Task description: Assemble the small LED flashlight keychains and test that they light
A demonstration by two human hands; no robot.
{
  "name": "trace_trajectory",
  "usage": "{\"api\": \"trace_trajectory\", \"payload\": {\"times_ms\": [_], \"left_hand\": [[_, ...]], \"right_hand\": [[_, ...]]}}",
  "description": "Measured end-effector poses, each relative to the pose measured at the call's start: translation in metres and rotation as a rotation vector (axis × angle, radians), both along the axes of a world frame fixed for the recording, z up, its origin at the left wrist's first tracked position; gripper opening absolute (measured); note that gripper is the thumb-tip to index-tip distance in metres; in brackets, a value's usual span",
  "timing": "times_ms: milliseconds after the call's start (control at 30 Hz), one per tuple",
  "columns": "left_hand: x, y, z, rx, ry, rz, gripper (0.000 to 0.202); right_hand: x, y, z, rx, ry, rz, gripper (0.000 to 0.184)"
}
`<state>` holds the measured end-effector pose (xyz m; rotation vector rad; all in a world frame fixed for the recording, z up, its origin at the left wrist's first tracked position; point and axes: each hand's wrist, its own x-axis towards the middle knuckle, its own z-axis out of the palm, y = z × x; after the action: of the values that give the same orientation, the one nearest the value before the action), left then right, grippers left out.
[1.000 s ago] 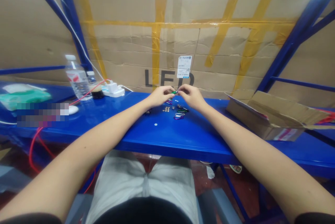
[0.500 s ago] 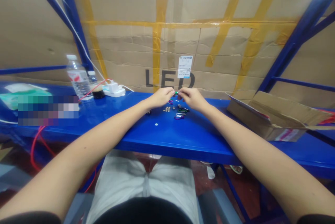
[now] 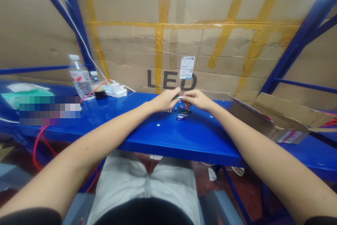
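Between the fingertips of both hands, just above the blue table, is a slim green carabiner (image 3: 178,97) with a pale part, seen edge-on and partly hidden. My left hand (image 3: 165,100) pinches its left end, while my right hand (image 3: 197,99) has thumb and fingers closed on its right end. Below the hands lie a purple carabiner (image 3: 180,118), a silver one (image 3: 182,115) and dark green ones (image 3: 185,111). Several small brassy pieces (image 3: 169,111) sit beside them, partly covered by my left hand.
The blue table (image 3: 163,139) backs onto a large taped cardboard box (image 3: 126,49). An open carton (image 3: 276,123) stands at right. To the left are a water bottle (image 3: 79,79), a small bottle of dark liquid (image 3: 99,90), a power strip (image 3: 116,92) and a green packet (image 3: 26,95).
Both hands have come slightly lower, and my left hand now covers more of the brassy pieces. The held carabiner shows a pale part beside the green.
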<state>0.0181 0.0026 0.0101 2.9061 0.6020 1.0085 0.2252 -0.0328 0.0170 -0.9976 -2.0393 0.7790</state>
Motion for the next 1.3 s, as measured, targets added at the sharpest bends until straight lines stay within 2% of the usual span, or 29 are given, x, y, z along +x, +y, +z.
{"api": "trace_trajectory", "payload": {"times_ms": [133,267,567,867,1000,1100,1300], "left_hand": [[0.0016,-0.0022,0.0006,-0.044,-0.004,0.052,0.008],[0.0018,-0.0023,0.0022,-0.068,-0.010,0.009,0.008],[0.0049,-0.0032,0.0013,-0.078,-0.154,-0.069,0.005],[0.0074,-0.0014,0.0021,0.026,-0.147,-0.096,0.008],[0.0070,-0.0049,0.0028,0.030,-0.134,-0.078,0.008],[0.0054,-0.0085,0.0027,-0.008,-0.104,-0.060,0.004],[0.0039,-0.0074,-0.0001,-0.064,-0.050,-0.028,0.008]], "right_hand": [[-0.0011,-0.0006,0.0002,-0.030,0.002,0.020,0.032],[-0.0004,-0.0006,-0.0018,-0.073,0.029,0.018,0.031],[0.0033,0.0006,-0.0071,-0.307,0.270,0.098,0.023],[-0.0007,-0.0019,-0.0044,-0.548,0.431,0.161,0.020],[-0.0013,-0.0031,-0.0027,-0.525,0.427,0.134,0.019],[-0.0017,-0.0039,-0.0035,-0.451,0.398,0.125,0.022],[-0.0029,-0.0027,-0.0062,-0.324,0.302,0.061,0.024]]}}
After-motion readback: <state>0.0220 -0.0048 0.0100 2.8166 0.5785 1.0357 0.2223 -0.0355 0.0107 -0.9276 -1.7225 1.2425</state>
